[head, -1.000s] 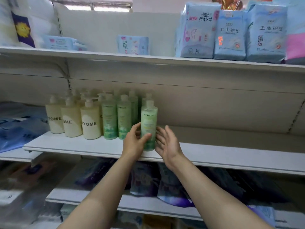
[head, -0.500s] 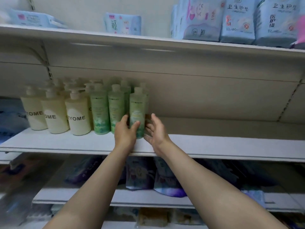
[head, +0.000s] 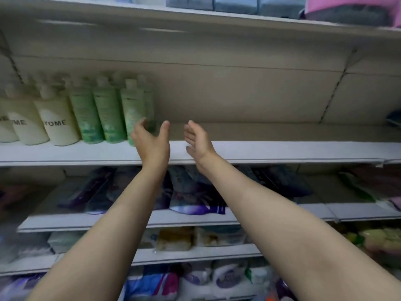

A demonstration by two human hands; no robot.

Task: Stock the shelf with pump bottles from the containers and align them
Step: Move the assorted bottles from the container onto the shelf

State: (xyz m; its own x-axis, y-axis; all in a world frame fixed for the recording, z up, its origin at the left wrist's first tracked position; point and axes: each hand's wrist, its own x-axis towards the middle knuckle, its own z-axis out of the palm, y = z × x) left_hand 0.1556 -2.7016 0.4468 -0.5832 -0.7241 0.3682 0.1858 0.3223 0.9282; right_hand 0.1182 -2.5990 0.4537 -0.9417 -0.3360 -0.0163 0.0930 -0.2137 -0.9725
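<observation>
On the white shelf (head: 271, 149) stand cream pump bottles (head: 57, 120) at the left and green bottles (head: 109, 114) beside them, in rows going back. The rightmost front green bottle (head: 132, 107) stands upright. My left hand (head: 152, 142) hovers open just in front of its lower right side, fingers spread, holding nothing. My right hand (head: 198, 140) is open too, palm turned left, a short way right of the bottle over bare shelf. The picture is blurred by motion.
The shelf right of the green bottles is bare up to its back panel (head: 238, 94). Blue and pink packs (head: 236, 4) fill the shelf above. Dark soft packs (head: 195, 196) lie on the shelf below, with more packaged goods (head: 173, 237) lower down.
Both hands have let go of the rightmost green bottle and pulled back, the right hand moving off to the right. The view has tilted down and shifted right.
</observation>
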